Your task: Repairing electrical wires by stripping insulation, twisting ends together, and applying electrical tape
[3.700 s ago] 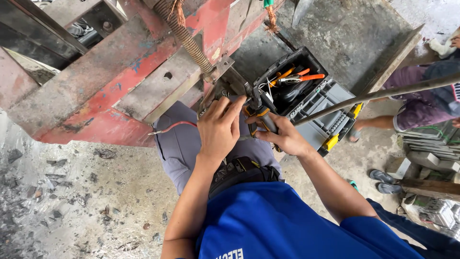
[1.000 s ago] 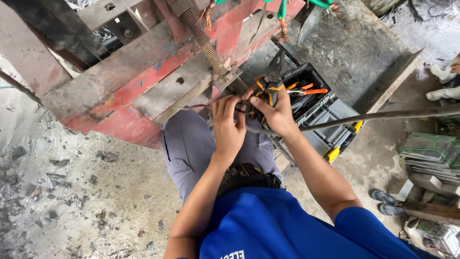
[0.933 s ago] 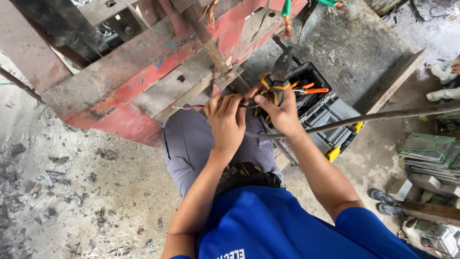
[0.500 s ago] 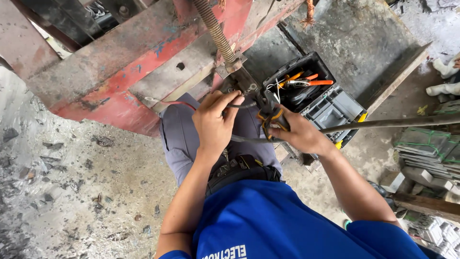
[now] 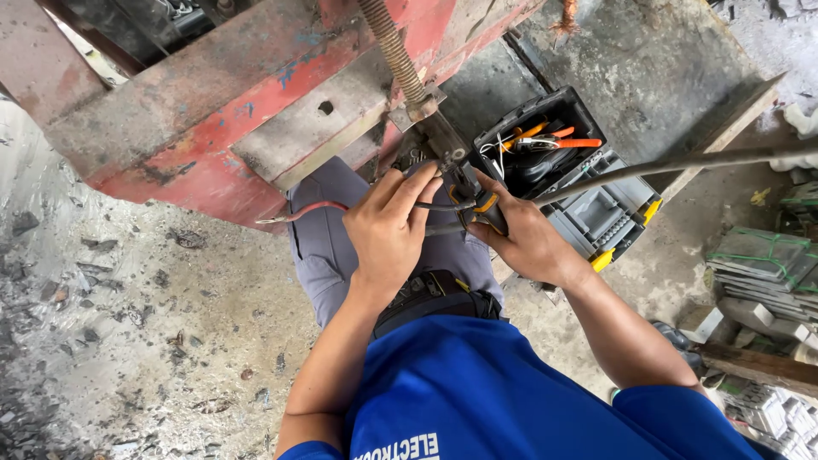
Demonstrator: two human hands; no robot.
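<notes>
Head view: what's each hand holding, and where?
Right hand grips pliers by the yellow-black handles. Left hand pinches a dark cable beside the pliers' head.

Red-painted steel beam [image 5: 196, 128]: rusted, chipped, matt. Threaded metal rod [image 5: 394, 47]: dull, ridged. Black plastic toolbox [image 5: 554, 170]: smooth. Concrete floor [image 5: 128, 341]: rough.

Toolbox [image 5: 596, 213] right of both hands, pliers [image 5: 558, 142] inside it, steel beam [image 5: 256, 111] ahead, long rod [image 5: 682, 160] across the toolbox.
</notes>
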